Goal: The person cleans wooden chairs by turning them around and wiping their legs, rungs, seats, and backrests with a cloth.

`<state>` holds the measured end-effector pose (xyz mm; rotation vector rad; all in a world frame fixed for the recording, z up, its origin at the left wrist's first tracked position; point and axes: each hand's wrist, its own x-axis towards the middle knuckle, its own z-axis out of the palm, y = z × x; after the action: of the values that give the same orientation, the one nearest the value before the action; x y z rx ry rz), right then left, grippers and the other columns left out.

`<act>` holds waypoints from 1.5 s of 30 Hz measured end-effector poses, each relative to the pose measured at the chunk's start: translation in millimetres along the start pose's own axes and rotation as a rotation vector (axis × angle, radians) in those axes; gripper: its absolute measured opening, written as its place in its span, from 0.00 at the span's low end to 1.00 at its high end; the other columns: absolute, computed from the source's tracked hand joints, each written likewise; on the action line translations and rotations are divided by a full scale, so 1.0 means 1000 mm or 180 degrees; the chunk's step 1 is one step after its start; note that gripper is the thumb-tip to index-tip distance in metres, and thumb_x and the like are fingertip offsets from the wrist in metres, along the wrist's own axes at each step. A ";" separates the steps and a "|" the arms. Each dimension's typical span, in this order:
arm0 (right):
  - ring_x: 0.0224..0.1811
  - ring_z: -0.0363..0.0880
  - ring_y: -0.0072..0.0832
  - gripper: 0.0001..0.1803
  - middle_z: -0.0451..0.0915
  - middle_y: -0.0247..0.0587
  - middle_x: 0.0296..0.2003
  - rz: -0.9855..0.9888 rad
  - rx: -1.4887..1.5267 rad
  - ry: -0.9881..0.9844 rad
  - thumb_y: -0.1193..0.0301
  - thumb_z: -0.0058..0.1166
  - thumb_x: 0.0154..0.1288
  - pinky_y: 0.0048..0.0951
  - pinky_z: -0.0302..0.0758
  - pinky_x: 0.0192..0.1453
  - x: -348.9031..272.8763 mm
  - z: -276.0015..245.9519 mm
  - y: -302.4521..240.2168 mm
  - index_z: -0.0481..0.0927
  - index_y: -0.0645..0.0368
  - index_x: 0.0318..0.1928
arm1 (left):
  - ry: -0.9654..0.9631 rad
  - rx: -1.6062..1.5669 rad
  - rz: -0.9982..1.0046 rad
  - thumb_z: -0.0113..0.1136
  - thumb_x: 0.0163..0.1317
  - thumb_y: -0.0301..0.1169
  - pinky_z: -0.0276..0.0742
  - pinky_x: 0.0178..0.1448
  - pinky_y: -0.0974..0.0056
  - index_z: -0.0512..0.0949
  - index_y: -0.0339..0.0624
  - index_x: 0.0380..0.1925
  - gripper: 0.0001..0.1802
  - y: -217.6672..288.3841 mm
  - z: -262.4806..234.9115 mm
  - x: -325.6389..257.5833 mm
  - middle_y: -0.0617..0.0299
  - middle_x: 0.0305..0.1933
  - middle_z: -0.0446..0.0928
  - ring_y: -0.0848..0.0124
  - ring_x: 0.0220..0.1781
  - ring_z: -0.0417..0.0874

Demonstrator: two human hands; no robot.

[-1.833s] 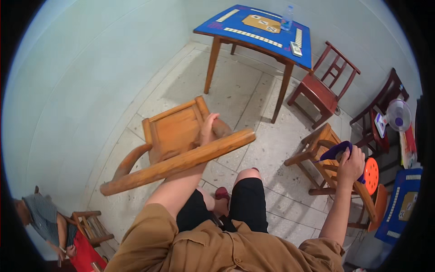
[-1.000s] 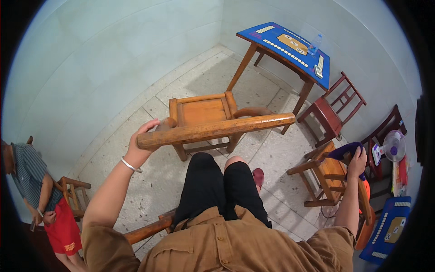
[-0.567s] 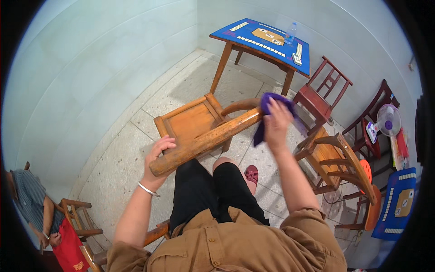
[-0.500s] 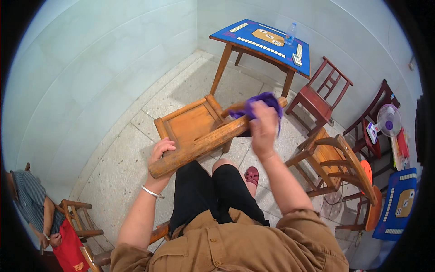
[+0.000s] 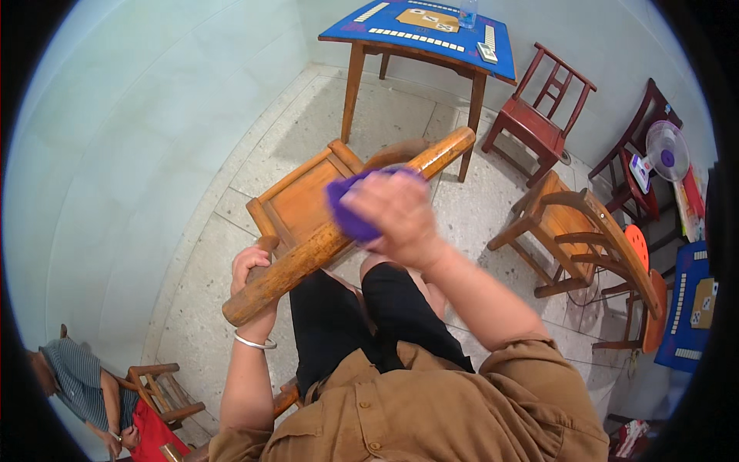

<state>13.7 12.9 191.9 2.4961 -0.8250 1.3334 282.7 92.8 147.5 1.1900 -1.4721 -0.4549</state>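
Observation:
A wooden chair (image 5: 296, 200) stands in front of my knees, its thick, worn top rail (image 5: 281, 283) running slantwise across the view towards me. My left hand (image 5: 248, 271), with a silver bangle at the wrist, is closed round a wooden part of the chair near the rail's lower left end. Pressed onto the rail's middle is a bunched purple cloth (image 5: 350, 209). My right hand (image 5: 396, 212) grips this cloth, its fingers smeared by motion. The rail's upper right end shows a shine.
Beyond the chair stands a blue-topped table (image 5: 416, 35) bearing white tiles and a bottle (image 5: 467, 14). To the right are a dark red chair (image 5: 535, 119), another wooden chair (image 5: 573, 231) and a fan (image 5: 666, 152). At lower left sits another person (image 5: 81, 377) with red cloth on the lap.
My right hand and the purple cloth have slid down the rail towards the lower left. My left hand has shifted slightly left with the chair's end. The view has tilted downwards.

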 end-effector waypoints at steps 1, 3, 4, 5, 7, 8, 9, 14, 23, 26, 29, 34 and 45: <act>0.55 0.71 0.35 0.34 0.75 0.37 0.50 0.0199 -0.0082 -0.0035 0.60 0.66 0.42 0.44 0.61 0.61 -0.002 -0.010 0.021 0.74 0.49 0.54 | -0.0018 0.0205 0.0081 0.65 0.49 0.21 0.66 0.60 0.62 0.70 0.45 0.34 0.15 0.001 -0.001 -0.001 0.60 0.43 0.71 0.64 0.51 0.72; 0.58 0.69 0.39 0.23 0.76 0.39 0.51 0.0534 -0.0389 0.0236 0.62 0.57 0.54 0.44 0.59 0.64 -0.010 -0.033 0.061 0.75 0.51 0.52 | -0.0035 0.0185 0.0070 0.65 0.49 0.21 0.66 0.60 0.62 0.70 0.45 0.34 0.15 0.004 0.001 0.000 0.60 0.43 0.71 0.64 0.51 0.72; 0.60 0.68 0.39 0.19 0.75 0.41 0.52 0.0695 -0.0572 0.0357 0.63 0.51 0.60 0.44 0.58 0.66 -0.011 -0.041 0.077 0.75 0.53 0.52 | -0.0017 0.0201 0.0060 0.65 0.49 0.21 0.66 0.60 0.62 0.70 0.45 0.34 0.15 0.005 0.001 0.000 0.60 0.42 0.71 0.64 0.51 0.72; 0.61 0.67 0.41 0.18 0.76 0.44 0.51 0.0876 -0.0820 0.0535 0.63 0.47 0.63 0.45 0.57 0.66 -0.016 -0.043 0.089 0.75 0.56 0.51 | -0.0009 0.0192 0.0061 0.65 0.49 0.21 0.66 0.60 0.62 0.70 0.45 0.34 0.15 0.002 0.001 0.001 0.60 0.42 0.71 0.64 0.51 0.72; 0.61 0.67 0.42 0.17 0.76 0.45 0.50 0.1387 -0.0513 0.0888 0.67 0.48 0.61 0.45 0.57 0.67 -0.017 -0.035 0.093 0.75 0.59 0.50 | 0.0030 0.0162 0.0226 0.64 0.49 0.21 0.66 0.60 0.62 0.70 0.45 0.35 0.15 -0.003 0.002 0.000 0.60 0.43 0.71 0.63 0.52 0.72; 0.61 0.67 0.42 0.17 0.76 0.45 0.49 0.1439 -0.0671 0.0935 0.70 0.50 0.59 0.45 0.56 0.67 -0.018 -0.030 0.087 0.75 0.60 0.49 | 0.0035 0.0153 0.0228 0.64 0.49 0.21 0.66 0.60 0.62 0.70 0.45 0.35 0.15 -0.001 0.002 0.000 0.60 0.43 0.71 0.63 0.52 0.72; 0.60 0.68 0.42 0.18 0.76 0.46 0.49 0.1491 -0.0810 0.0981 0.73 0.53 0.56 0.45 0.56 0.67 -0.013 -0.020 0.070 0.75 0.60 0.49 | 0.0036 0.0284 0.0244 0.65 0.49 0.21 0.65 0.60 0.62 0.70 0.45 0.35 0.16 0.002 0.002 0.000 0.60 0.43 0.71 0.63 0.52 0.72; 0.55 0.73 0.40 0.19 0.77 0.42 0.46 0.0759 0.0138 0.0668 0.77 0.57 0.45 0.44 0.60 0.62 0.009 0.022 -0.064 0.76 0.60 0.42 | 0.0023 0.0122 0.0193 0.63 0.53 0.22 0.65 0.62 0.62 0.69 0.45 0.37 0.14 -0.001 0.012 -0.005 0.60 0.46 0.71 0.64 0.53 0.71; 0.58 0.71 0.33 0.24 0.73 0.37 0.56 -0.0146 0.0246 0.0008 0.70 0.52 0.54 0.38 0.60 0.64 0.003 0.015 -0.050 0.74 0.51 0.55 | -0.0124 -0.0316 -0.0322 0.65 0.53 0.25 0.63 0.65 0.58 0.70 0.46 0.41 0.17 -0.017 -0.005 -0.009 0.56 0.51 0.70 0.63 0.58 0.70; 0.57 0.71 0.38 0.31 0.76 0.39 0.50 0.0310 -0.0010 0.0230 0.77 0.60 0.44 0.42 0.62 0.64 -0.005 -0.007 0.018 0.73 0.51 0.54 | -0.0117 -0.0151 -0.0300 0.66 0.48 0.19 0.63 0.65 0.59 0.68 0.46 0.37 0.20 0.000 -0.002 -0.004 0.58 0.49 0.69 0.63 0.58 0.69; 0.59 0.68 0.42 0.21 0.75 0.45 0.51 0.0732 -0.0560 0.0282 0.69 0.52 0.56 0.46 0.56 0.67 -0.008 -0.032 0.065 0.74 0.55 0.52 | -0.0156 -0.0093 -0.0117 0.66 0.50 0.22 0.62 0.65 0.59 0.68 0.46 0.39 0.19 0.001 0.000 -0.003 0.58 0.49 0.68 0.62 0.58 0.68; 0.56 0.70 0.44 0.14 0.76 0.46 0.46 0.1035 -0.0441 0.0875 0.75 0.49 0.55 0.47 0.56 0.66 -0.009 -0.016 0.047 0.76 0.58 0.44 | -0.0141 0.0234 0.0227 0.65 0.52 0.25 0.61 0.65 0.60 0.68 0.45 0.40 0.18 0.009 0.011 -0.001 0.58 0.48 0.68 0.61 0.57 0.68; 0.53 0.72 0.35 0.20 0.76 0.37 0.44 -0.0254 0.0777 0.0380 0.67 0.59 0.47 0.40 0.63 0.61 0.015 0.020 -0.054 0.76 0.53 0.44 | -0.0170 0.0849 -0.0408 0.64 0.53 0.20 0.66 0.62 0.60 0.67 0.45 0.41 0.18 -0.036 -0.004 -0.005 0.59 0.47 0.70 0.67 0.54 0.71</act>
<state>64.8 43.4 197.3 2.5638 -0.5610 1.6236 300.3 83.1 117.1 1.4995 -1.5422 -0.3871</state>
